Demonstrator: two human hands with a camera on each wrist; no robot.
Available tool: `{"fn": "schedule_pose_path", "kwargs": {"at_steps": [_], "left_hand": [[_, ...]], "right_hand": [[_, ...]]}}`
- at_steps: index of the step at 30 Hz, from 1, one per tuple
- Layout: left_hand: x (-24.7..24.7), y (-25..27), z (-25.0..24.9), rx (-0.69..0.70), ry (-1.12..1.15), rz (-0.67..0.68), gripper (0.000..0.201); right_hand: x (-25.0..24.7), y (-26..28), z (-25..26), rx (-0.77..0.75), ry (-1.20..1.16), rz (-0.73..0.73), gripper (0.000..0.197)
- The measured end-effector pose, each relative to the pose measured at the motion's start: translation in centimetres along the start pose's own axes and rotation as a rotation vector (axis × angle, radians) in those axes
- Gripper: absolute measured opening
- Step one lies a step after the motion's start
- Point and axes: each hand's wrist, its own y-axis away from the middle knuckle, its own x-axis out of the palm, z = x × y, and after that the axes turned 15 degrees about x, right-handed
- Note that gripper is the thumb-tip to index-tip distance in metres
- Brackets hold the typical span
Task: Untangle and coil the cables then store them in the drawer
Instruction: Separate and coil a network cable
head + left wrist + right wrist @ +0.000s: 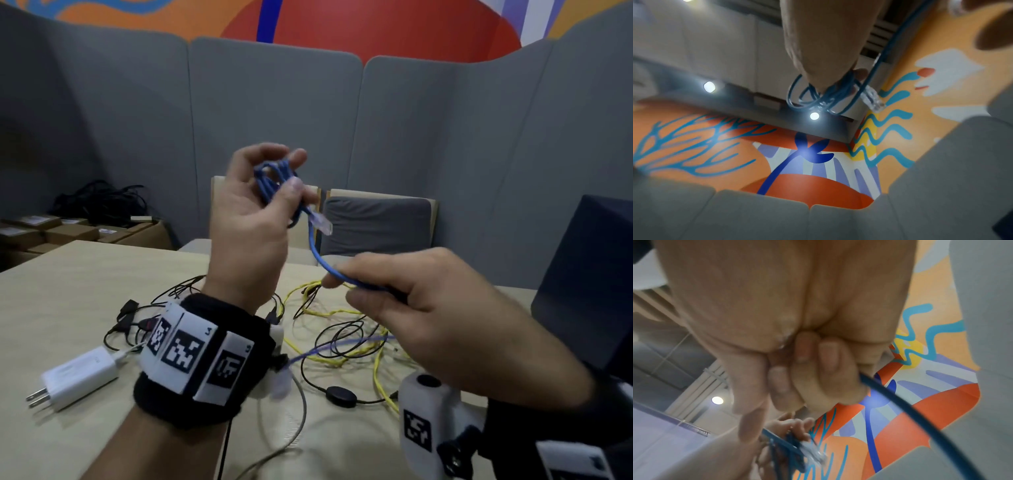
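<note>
Holding my left hand (253, 219) raised, fingers curled round the coiled blue cable (274, 178); my right hand (411, 301), lower, pinches its tail.

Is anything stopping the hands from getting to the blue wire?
No. The left hand already holds the blue wire in loops, and the right hand grips its loose stretch. Nothing sits between them. The drawer is not in view.

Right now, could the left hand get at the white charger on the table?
Probably not yet: the left hand is raised and holds the blue cable coil. The white charger lies uncovered below it, so nothing else blocks it.
</note>
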Motion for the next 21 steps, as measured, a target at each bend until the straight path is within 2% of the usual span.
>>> {"fn": "schedule_pose_path", "kwargs": {"at_steps": [3, 5, 8, 11, 14, 17, 19, 21], "left_hand": [[1.0, 1.0, 0.0, -0.045, -0.132, 0.269, 0.021], [1.2, 1.4, -0.1, -0.172, -0.072, 0.409, 0.022], [1.3, 1.7, -0.5, -0.37, 0.119, 0.48, 0.025], [1.5, 1.9, -1.2, -0.459, 0.283, 0.529, 0.022], [1.6, 2.1, -1.2, -0.477, 0.412, 0.524, 0.026], [1.4, 2.0, -0.7, -0.456, 0.562, 0.506, 0.035], [1.4, 1.7, -0.6, -0.454, 0.618, 0.417, 0.036], [1.2, 1.1, -0.5, -0.443, 0.563, 0.251, 0.028]], "right_hand": [[-0.3, 0.0, 0.4, -0.089, -0.056, -0.118, 0.02], [-0.8, 0.0, 0.0, -0.128, -0.108, -0.268, 0.017], [-1.5, -0.3, -1.3, -0.078, -0.209, -0.444, 0.013], [-1.3, -0.9, -2.6, -0.004, -0.304, -0.51, 0.013], [-0.7, -1.6, -3.6, 0.05, -0.372, -0.519, 0.016], [-0.3, -2.0, -4.6, 0.123, -0.47, -0.437, 0.017], [-0.1, -2.3, -5.3, 0.171, -0.501, -0.395, 0.016], [-0.2, -2.5, -6.0, 0.211, -0.502, -0.412, 0.014]]}}
